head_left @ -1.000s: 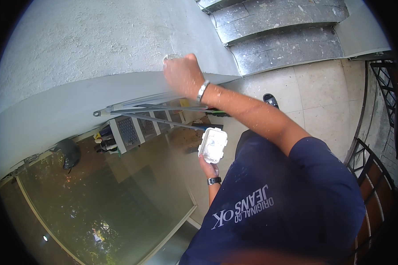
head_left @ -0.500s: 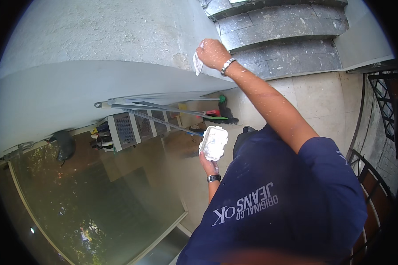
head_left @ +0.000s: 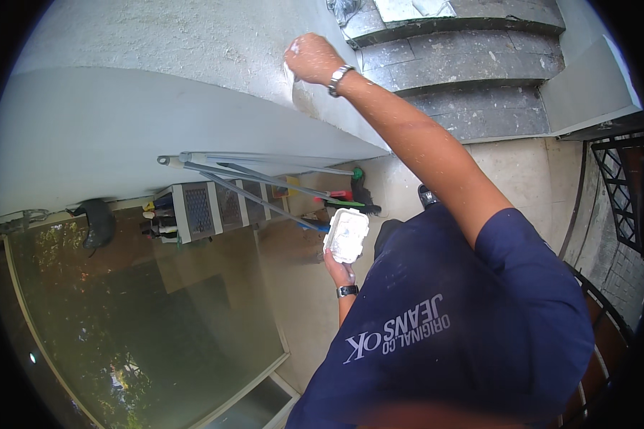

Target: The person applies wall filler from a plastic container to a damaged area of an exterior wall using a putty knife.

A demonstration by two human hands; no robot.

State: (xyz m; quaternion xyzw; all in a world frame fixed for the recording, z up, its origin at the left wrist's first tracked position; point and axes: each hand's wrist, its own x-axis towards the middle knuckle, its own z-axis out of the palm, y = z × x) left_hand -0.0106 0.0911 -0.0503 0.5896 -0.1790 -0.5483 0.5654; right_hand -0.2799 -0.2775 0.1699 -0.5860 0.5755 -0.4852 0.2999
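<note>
In my left hand [head_left: 339,268] is a small white box [head_left: 348,236] with a tabbed rim, held from below near my waist. White paste-like stuff covers the inside of the box. My right hand [head_left: 313,58], flecked with white, is closed at the rough pale wall [head_left: 215,43]. It grips a thin, flat whitish piece [head_left: 290,74], mostly hidden by the fingers, so its kind is unclear. A bare greyish patch of wall shows just below this hand. White specks also dot my right forearm.
Grey stone steps [head_left: 458,79] spattered with white rise ahead. Long-handled brushes or brooms [head_left: 265,187] lean along the wall beside a grey rack [head_left: 197,207]. A large glass pane [head_left: 157,307] lies to the left. A black metal gate [head_left: 622,186] stands at the right.
My right hand has moved left and up along the wall with the flat piece. My left hand and the box stay nearly in place. The view has shifted slightly, and a shoe now shows.
</note>
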